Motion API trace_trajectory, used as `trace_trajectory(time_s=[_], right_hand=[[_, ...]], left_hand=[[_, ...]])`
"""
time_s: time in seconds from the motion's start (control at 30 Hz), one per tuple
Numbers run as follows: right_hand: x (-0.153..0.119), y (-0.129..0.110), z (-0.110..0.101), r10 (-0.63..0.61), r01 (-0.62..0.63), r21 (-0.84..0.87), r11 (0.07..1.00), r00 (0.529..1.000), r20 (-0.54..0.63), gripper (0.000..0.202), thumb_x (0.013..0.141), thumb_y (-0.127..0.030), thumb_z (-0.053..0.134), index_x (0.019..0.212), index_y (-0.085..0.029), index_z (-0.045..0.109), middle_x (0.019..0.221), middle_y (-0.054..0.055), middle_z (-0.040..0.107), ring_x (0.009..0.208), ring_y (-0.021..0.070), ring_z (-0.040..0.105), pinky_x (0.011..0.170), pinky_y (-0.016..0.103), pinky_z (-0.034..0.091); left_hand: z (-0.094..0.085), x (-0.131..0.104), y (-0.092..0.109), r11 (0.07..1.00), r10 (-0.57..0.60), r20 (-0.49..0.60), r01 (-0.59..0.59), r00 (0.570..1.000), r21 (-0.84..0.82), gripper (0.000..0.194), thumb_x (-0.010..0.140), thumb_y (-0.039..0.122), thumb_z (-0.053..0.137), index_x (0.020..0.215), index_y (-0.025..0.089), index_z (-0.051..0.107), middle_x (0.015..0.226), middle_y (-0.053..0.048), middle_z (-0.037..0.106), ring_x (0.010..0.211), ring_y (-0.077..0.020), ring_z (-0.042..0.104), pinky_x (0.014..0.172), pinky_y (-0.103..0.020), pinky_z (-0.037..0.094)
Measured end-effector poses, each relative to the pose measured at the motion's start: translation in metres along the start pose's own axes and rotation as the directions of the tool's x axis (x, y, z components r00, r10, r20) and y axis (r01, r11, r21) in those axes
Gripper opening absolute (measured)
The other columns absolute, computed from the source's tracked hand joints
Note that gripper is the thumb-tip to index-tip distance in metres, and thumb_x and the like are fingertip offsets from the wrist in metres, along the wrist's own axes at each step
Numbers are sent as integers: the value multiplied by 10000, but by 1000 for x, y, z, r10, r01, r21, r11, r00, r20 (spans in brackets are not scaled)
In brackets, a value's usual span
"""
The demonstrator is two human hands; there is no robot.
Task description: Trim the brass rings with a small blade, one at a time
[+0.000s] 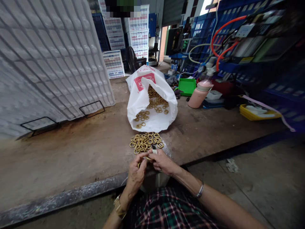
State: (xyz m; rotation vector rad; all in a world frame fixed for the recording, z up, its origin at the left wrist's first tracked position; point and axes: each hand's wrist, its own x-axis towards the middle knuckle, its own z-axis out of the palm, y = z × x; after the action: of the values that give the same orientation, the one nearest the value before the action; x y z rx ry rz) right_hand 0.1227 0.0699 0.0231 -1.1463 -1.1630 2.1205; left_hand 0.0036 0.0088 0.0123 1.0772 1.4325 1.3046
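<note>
My left hand (136, 171) is closed on a brass-coloured ring (138, 165) at the table's front edge. My right hand (164, 163) grips a small tool (154, 149) with a pale handle and a dark flat tip. Between the two hands, which nearly touch, another ring (148, 158) is partly covered by fingers. Just beyond them lies a loose pile of brass rings (142, 142) on the table. Behind the pile, a white plastic bag (164, 122) with red print rests on its side, its mouth facing me and many more rings inside.
Stacked white ribbed trays (54, 57) rise on the left of the brown table (100, 152), near thin black wire frames (95, 109). On the right stand a pink bottle (199, 95), a green tray (187, 86) and a yellow tray (258, 113). A black fan (132, 59) sits behind.
</note>
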Motion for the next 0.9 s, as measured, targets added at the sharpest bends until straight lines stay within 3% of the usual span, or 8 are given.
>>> trace_trajectory(time_s=[0.23,0.47,0.63,0.8,0.9], right_hand=[[-1,1,0,45,-45,3,999,998,44,170,689,-337,523,752,-202,442,507,-98,462,295,8,212,296,144,173],[0,1,-5,-79,60,-310,949,996,-47,328,800,-491,423,707,-182,477,509,-65,465,323,32,272,326,178,196],[0,1,-4,-337,282,-540,793,941,-2,316,816,-409,434,611,-173,478,529,-36,459,490,78,399,464,201,305],[3,2,-2,-396,288,-635,717,918,-32,235,779,-324,453,590,-186,436,549,-48,403,531,90,353,479,209,276],[3,3,-2,-391,288,-623,727,920,-31,227,780,-321,440,598,-185,448,562,-41,427,547,97,374,499,213,292]], left_hand=[[-2,-1,-1,972,140,10,-139,990,189,178,809,298,499,790,170,621,689,-15,647,653,-139,581,652,-250,444],[-2,1,-1,944,207,-58,-184,977,273,118,758,245,532,719,178,621,661,-21,616,629,-152,551,641,-257,423],[0,-1,4,992,89,-67,-83,994,90,114,744,272,586,688,179,618,628,-6,589,603,-135,516,602,-225,401],[2,-5,5,978,-176,86,185,981,-102,279,766,449,551,772,171,572,476,65,434,390,-73,351,396,-185,297],[2,-5,2,949,-248,142,270,958,-165,324,771,497,527,769,173,525,482,76,411,358,-54,322,348,-170,272]])
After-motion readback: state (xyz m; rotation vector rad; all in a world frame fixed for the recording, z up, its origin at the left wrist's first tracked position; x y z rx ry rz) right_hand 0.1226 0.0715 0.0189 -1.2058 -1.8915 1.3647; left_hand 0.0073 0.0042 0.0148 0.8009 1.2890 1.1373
